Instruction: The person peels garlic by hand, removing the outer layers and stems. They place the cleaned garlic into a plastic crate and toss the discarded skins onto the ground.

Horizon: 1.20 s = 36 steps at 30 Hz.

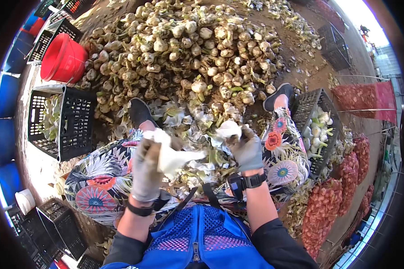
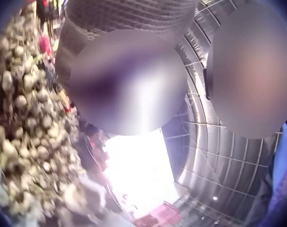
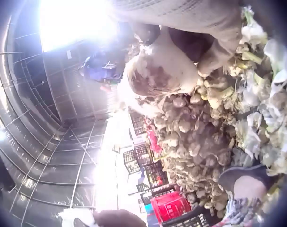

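Note:
In the head view my left hand [image 1: 146,169], in a grey work glove, pinches a strip of white papery skin [image 1: 177,159] that hangs toward the middle. My right hand [image 1: 248,151], gloved the same way, grips a garlic bulb [image 1: 229,129] by its neck. Up close in the right wrist view, that garlic bulb [image 3: 157,71] is white with brown soil on its root end. Both hands are held over loose peelings [image 1: 202,116] between the legs. In the left wrist view the glove is mostly blurred, so its fingers are hidden there.
A big heap of unpeeled bulbs [image 1: 179,49] lies ahead of the feet. Black crates stand at the left [image 1: 76,123] and right [image 1: 321,96], the right one holding cleaned white bulbs [image 1: 319,130]. A red bucket [image 1: 65,58] is at the upper left, filled mesh sacks [image 1: 323,215] at the right.

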Tool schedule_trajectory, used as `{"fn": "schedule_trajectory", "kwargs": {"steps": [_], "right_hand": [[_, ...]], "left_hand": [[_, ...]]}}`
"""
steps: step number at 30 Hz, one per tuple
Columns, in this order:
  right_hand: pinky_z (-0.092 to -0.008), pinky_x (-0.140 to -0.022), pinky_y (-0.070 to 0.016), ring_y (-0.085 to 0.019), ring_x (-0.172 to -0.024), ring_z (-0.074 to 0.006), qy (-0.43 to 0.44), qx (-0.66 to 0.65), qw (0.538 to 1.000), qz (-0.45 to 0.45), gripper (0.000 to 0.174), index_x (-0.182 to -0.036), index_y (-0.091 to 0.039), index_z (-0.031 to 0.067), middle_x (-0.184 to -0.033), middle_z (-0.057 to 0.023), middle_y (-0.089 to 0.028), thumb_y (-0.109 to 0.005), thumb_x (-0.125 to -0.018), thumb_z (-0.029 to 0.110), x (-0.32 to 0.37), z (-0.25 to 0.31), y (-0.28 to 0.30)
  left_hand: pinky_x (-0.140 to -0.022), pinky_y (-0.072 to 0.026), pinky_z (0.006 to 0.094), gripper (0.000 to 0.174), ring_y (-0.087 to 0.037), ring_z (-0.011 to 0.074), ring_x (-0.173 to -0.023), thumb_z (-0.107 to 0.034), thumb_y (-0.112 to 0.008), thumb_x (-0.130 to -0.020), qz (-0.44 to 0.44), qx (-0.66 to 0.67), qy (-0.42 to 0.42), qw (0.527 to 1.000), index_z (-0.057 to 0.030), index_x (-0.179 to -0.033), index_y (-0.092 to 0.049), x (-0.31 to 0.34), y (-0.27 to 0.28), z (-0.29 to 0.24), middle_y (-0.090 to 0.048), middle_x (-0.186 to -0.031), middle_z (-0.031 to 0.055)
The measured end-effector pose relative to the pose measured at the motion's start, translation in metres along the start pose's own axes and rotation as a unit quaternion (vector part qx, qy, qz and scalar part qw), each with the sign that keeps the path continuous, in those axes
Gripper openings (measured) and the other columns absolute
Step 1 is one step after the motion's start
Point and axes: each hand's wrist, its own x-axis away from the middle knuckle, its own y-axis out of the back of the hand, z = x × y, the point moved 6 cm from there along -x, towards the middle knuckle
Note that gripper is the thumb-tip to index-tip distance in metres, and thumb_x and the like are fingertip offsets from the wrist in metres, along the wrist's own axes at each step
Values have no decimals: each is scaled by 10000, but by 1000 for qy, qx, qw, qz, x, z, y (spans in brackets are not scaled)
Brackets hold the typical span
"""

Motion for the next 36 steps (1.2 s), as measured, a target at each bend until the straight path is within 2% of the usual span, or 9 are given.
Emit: {"fn": "schedule_trajectory", "kwargs": {"steps": [4, 8, 14, 19, 22, 24, 30, 33, 36], "right_hand": [[-404, -792, -551, -657, -939, -273, 48, 35, 998, 6, 224, -1095, -603, -23, -1062, -153, -662, -537, -975, 154, 25, 6, -37], [-376, -890, -495, -634, -988, -223, 47, 176, 974, 137, 247, -1085, -647, -7, -1039, -92, -665, -572, -974, 201, 43, -12, -61], [-447, -936, -524, -640, -1055, -285, 57, 159, 968, 187, 358, -1194, -604, 13, -1138, -132, -665, -588, -991, 308, 59, -25, -68], [-482, -903, -563, -677, -1027, -294, 69, 116, 980, 143, 286, -1109, -645, 59, -1065, -117, -709, -536, -1015, 305, 31, -21, -46], [-493, -967, -542, -642, -1141, -282, -83, -99, 982, 139, 338, -1237, -612, 49, -1212, -143, -667, -507, -1026, 292, 4, -5, -28], [-499, -971, -538, -638, -1145, -297, -51, -87, 990, 99, 342, -1244, -607, 50, -1236, -153, -654, -509, -1022, 292, 8, 0, -25], [-456, -1007, -495, -621, -1125, -292, 1, 135, 980, 146, 355, -1204, -612, 39, -1189, -136, -646, -592, -992, 323, 37, -17, -47], [-441, -997, -504, -633, -1109, -284, 54, 111, 972, 201, 398, -1203, -609, 25, -1176, -128, -658, -604, -986, 358, 50, -18, -57], [-442, -936, -533, -649, -1066, -263, 35, 68, 984, 164, 428, -1172, -613, 35, -1117, -116, -685, -611, -976, 415, 60, -26, -71]], "left_hand": [[-850, -537, 319, 376, -674, 191, -949, -69, -698, -880, 46, -422, -48, 904, -16, -1230, -572, -15, 5, -5, -680, -1026, 87], [-1031, -438, 360, 491, -518, 210, -1246, -43, -712, -864, 211, -486, -137, 837, -18, -1325, -545, -16, -48, 11, -531, -1300, 123], [-796, -531, 242, 239, -662, 94, -873, -31, -656, -929, 154, -213, 46, 964, 20, -1161, -623, -24, -28, 36, -708, -931, 23], [-739, -533, 295, 81, -683, 192, -848, -5, -640, -922, 204, -413, -109, 881, -39, -995, -645, 5, -48, 23, -694, -919, 82], [-698, -515, 346, 77, -655, 306, -795, -82, -682, -903, 265, -423, -130, 857, -94, -974, -654, 30, -47, 23, -656, -874, 120], [-721, -511, 372, 159, -647, 317, -835, -211, -701, -908, 315, -581, -83, 746, -77, -979, -651, 31, -21, 44, -643, -889, 128], [-748, -506, 429, 340, -596, 453, -871, -355, -704, -906, 153, -604, -171, 763, -35, -1000, -643, -11, -43, 20, -641, -910, 193], [-640, -512, 351, 223, -682, 225, -711, -181, -626, -949, 192, -533, -9, 824, 42, -964, -623, -19, -38, 43, -656, -776, 170], [-633, -505, 333, 164, -646, 95, -737, -123, -592, -944, 194, -403, -9, 894, 37, -941, -628, -17, -29, 66, -651, -783, 177]]}}
